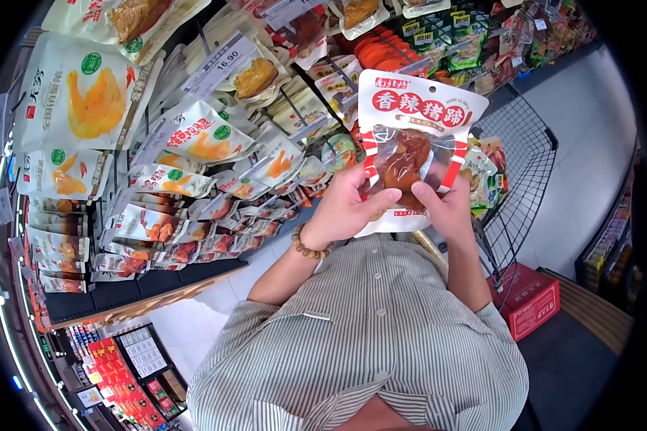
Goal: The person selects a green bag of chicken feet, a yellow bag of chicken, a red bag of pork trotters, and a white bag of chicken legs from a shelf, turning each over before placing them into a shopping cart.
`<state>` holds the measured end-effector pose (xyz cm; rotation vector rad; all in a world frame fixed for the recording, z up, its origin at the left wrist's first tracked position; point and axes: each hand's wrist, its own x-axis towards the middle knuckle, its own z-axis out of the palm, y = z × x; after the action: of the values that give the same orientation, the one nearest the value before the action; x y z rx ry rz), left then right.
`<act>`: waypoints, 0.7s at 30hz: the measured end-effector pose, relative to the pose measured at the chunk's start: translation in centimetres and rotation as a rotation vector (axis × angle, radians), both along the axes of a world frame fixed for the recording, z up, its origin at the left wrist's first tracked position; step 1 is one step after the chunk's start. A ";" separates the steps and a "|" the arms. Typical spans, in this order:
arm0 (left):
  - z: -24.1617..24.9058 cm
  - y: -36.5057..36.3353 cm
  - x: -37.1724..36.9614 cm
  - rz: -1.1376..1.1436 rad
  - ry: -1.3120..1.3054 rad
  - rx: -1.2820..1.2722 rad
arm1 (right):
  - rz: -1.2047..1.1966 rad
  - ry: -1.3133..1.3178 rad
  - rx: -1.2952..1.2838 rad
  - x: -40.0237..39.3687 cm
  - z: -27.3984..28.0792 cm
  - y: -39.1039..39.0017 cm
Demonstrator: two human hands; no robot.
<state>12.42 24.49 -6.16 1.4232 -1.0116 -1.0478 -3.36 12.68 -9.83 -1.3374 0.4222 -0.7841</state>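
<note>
A white and red vacuum pack of pig trotter (420, 100), with a clear window showing the glossy brown meat, is held upright in front of my chest. My left hand (346, 207), with a beaded bracelet at the wrist, grips its lower left edge. On the lower right edge, my right hand (449, 205) is closed around the pack. Both thumbs press on the front, near the bottom of the window. The fingers behind the pack are mostly hidden.
A display rack of hanging white food packs (83, 100) fills the left, with price tags (219, 65). To the right stands a black wire shopping cart (556, 138) holding green packs (487, 179). A red box (533, 300) lies at lower right, near another shelf (611, 251).
</note>
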 end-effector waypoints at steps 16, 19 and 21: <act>0.1 -0.2 -1.3 -0.051 0.213 -0.029 | -0.061 0.014 0.201 -1.8 1.0 -1.8; 0.0 -0.5 -1.3 -0.065 0.260 -0.003 | -0.029 0.030 0.269 -1.9 0.9 -2.3; 0.0 -0.6 -1.4 -0.077 0.284 0.027 | -0.057 0.014 0.321 -1.7 1.7 -2.0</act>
<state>11.04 23.88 -6.16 1.2223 -0.8531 -1.2838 -5.10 10.63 -8.08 -1.0354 0.5732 -0.7200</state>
